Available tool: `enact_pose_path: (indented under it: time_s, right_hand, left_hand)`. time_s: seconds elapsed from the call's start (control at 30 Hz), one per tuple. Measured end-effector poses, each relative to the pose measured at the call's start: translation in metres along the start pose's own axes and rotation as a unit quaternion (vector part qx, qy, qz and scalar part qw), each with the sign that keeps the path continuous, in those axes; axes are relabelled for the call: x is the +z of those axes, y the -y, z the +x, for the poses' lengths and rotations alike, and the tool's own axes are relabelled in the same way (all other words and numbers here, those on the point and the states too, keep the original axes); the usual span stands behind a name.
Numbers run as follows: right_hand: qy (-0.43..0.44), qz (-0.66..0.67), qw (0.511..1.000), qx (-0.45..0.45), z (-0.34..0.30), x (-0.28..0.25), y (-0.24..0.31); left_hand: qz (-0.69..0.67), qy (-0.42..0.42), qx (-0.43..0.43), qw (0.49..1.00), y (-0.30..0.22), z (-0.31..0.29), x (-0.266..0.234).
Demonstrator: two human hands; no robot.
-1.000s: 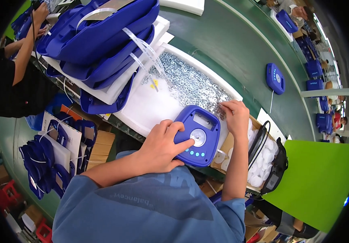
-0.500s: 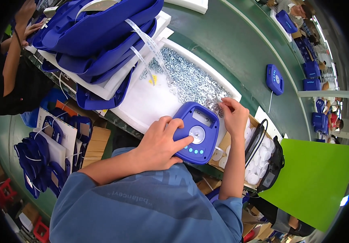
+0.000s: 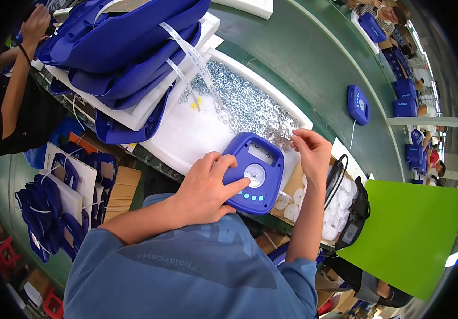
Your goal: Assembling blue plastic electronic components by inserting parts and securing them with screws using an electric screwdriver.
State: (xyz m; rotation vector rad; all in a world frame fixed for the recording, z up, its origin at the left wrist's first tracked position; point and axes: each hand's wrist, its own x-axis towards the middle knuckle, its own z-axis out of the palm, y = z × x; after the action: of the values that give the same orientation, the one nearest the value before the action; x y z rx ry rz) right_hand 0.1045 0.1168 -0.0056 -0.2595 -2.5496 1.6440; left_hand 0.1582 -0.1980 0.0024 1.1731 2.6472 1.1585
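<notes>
My left hand point(image 3: 202, 186) grips a blue plastic housing point(image 3: 271, 183) by its left side, the index finger reaching onto the round white disc point(image 3: 254, 175) in its face. A rectangular opening and a row of light-blue buttons also show on that face. The housing is held over the near edge of a white foam tray point(image 3: 186, 138). Many small, shiny metal rings point(image 3: 250, 101), like washers or nuts, lie spread in the tray. At the tray's right end my right hand point(image 3: 314, 151) has thumb and fingertips pinched together; anything between them is too small to make out.
Right of the housing stands a cardboard box of white plastic discs point(image 3: 340, 207), with a black cable and pouch against it. Blue covers point(image 3: 128, 48) are stacked at the upper left. Another blue unit point(image 3: 358, 105) lies on the green bench point(image 3: 314, 53). A co-worker's arm point(image 3: 16, 95) shows far left.
My right hand has drawn slightly right, away from the metal rings, with fingertips still pinched. My left hand keeps its hold on the housing. The whole view has shifted a little.
</notes>
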Motion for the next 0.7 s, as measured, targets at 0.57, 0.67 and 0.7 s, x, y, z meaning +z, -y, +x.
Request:
enact_pose_path:
  time_s: [0.57, 0.67, 0.7]
  right_hand:
    - [-0.006, -0.193, 0.94, -0.282, -0.097, 0.054, 0.042]
    - [-0.004, -0.182, 0.937, -0.296, -0.1, 0.055, 0.042]
    - [-0.003, -0.182, 0.938, -0.296, -0.1, 0.055, 0.042]
  left_hand:
    - [-0.011, 0.007, -0.009, 1.0, 0.0, -0.001, 0.001]
    - [-0.016, 0.009, -0.013, 1.0, -0.001, -0.001, 0.001]
    - [-0.016, 0.009, -0.014, 1.0, -0.001, -0.001, 0.001]
